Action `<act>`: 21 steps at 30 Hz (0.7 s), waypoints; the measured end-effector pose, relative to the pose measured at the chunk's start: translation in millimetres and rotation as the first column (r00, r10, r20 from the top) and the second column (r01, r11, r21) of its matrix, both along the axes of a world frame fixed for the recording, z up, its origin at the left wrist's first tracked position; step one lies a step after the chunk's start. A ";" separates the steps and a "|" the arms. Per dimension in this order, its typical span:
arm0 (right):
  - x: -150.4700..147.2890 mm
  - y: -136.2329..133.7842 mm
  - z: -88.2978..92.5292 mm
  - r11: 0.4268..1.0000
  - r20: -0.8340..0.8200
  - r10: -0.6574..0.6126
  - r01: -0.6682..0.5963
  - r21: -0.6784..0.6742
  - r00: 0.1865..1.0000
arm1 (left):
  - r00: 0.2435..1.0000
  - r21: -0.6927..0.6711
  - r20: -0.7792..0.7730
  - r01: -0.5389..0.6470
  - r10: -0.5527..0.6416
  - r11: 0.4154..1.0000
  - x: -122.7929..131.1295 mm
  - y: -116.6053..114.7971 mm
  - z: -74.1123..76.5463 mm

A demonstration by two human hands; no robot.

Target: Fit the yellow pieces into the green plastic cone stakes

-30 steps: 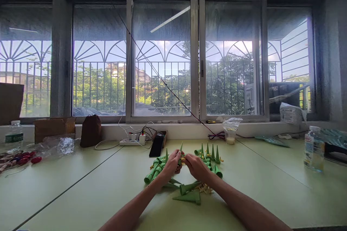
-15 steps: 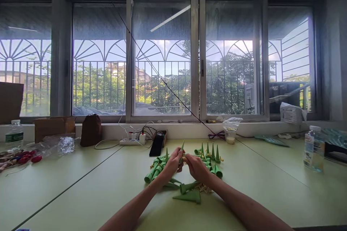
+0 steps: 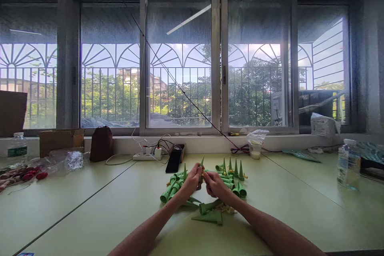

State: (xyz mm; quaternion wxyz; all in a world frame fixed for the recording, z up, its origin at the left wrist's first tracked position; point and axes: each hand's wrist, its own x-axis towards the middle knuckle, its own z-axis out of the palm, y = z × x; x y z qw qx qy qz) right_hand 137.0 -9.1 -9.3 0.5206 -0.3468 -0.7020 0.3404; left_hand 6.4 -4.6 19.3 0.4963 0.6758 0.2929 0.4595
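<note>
My left hand [image 3: 192,180] is closed round a green pointed cone [image 3: 202,162], its tip sticking up above the fingers. My right hand [image 3: 216,185] meets it from the right, fingers pinched at the cone's side, where a bit of a small yellow piece [image 3: 203,173] shows. Most of that piece is hidden by the fingers. Left of the hands lie several green cones [image 3: 165,196]. To the right, several more stand upright [image 3: 235,169] with yellow pegs at their bases, and others lie on their sides. A flat-lying green cone [image 3: 210,218] and pale small pieces [image 3: 228,209] are nearest me.
Behind the hands are a black phone [image 3: 174,161], a power strip [image 3: 147,156] with cables and a plastic cup [image 3: 255,150]. A brown pouch [image 3: 102,144] and red items [image 3: 30,174] sit at left. A clear bottle [image 3: 348,164] stands at right.
The right hand's fingers have shifted slightly against the cone, and less of the yellow piece shows. The left hand keeps its hold; the other cones stay where they were.
</note>
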 end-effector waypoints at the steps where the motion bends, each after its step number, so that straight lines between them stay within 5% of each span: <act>1: -0.7 -0.2 0.2 0.998 -0.024 0.043 -0.045 -0.052 0.999 | 1.000 0.000 0.000 0.000 0.000 1.000 -0.2 0.4 -0.4; 11: 0.3 -1.6 2.5 0.871 -0.326 0.290 -0.389 -0.301 0.900 | 0.996 0.050 -0.055 -0.074 0.077 0.996 -0.1 14.5 -13.7; 17: -2.9 -2.6 -0.4 0.950 -0.177 0.240 -0.269 -0.161 0.954 | 0.984 0.248 -0.103 -0.118 0.147 0.962 -2.5 16.7 -15.3; 21: -3.0 -0.1 -3.7 0.990 -0.024 0.133 -0.134 -0.045 0.991 | 0.984 0.224 -0.087 -0.134 0.157 0.965 -1.4 17.9 -15.7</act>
